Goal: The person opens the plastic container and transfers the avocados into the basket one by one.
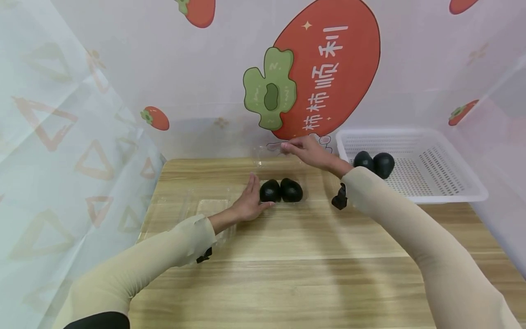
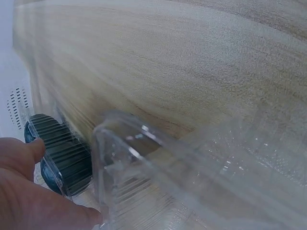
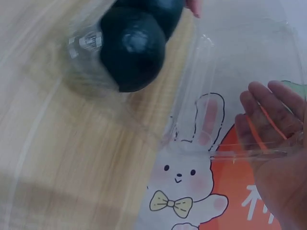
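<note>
Two dark green avocados (image 1: pixel 291 190) sit side by side in a clear plastic clamshell box (image 3: pixel 88 44) on the wooden table. My left hand (image 1: pixel 248 203) rests against the box's left end, fingers straight along it and thumb at the near corner. In the left wrist view, that hand (image 2: pixel 29 191) spans the box end beside the avocados (image 2: pixel 64 151). The raised transparent lid (image 1: pixel 267 157) stands at the back. Behind it, my right hand (image 1: pixel 306 151) touches the lid; its relaxed fingers (image 3: pixel 271 108) show through the plastic in the right wrist view. That hand's thumb is hidden.
A white perforated basket (image 1: pixel 439 169) at the back right holds two more avocados (image 1: pixel 384 165). Another clear plastic box (image 1: pixel 189 198) lies open left of my left hand. A printed backdrop (image 1: pixel 205 82) rises behind the table.
</note>
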`<action>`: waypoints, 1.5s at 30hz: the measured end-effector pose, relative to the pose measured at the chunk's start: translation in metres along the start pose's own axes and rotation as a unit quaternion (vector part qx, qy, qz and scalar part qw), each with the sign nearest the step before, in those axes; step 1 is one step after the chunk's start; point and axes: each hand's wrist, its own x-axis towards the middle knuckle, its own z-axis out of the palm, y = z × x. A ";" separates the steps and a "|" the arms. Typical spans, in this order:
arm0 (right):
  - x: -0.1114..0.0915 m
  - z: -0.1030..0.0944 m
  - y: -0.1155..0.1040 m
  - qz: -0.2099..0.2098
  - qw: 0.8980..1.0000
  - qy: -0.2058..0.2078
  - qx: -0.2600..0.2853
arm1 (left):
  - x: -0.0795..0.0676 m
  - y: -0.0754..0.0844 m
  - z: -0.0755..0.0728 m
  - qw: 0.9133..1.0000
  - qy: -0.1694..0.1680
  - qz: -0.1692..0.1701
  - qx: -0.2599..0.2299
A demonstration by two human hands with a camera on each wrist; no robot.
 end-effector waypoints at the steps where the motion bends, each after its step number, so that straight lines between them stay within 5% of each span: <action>1: 0.001 0.000 0.000 0.009 1.000 0.006 0.010 | 0.000 0.000 0.000 1.000 -0.001 -0.001 0.002; 14: 0.015 0.009 0.003 0.102 0.979 0.132 0.117 | -0.006 0.002 0.000 1.000 -0.001 -0.008 0.019; 27: 0.021 0.028 0.020 0.108 0.940 0.242 0.216 | -0.013 0.007 0.001 0.998 0.002 -0.024 0.051; 32: 0.020 0.033 0.029 0.117 0.927 0.243 0.259 | -0.016 0.008 0.002 0.998 0.004 -0.026 0.049; 45: 0.017 0.040 0.043 0.144 0.913 0.212 0.316 | -0.021 0.008 0.004 0.999 0.004 -0.028 0.040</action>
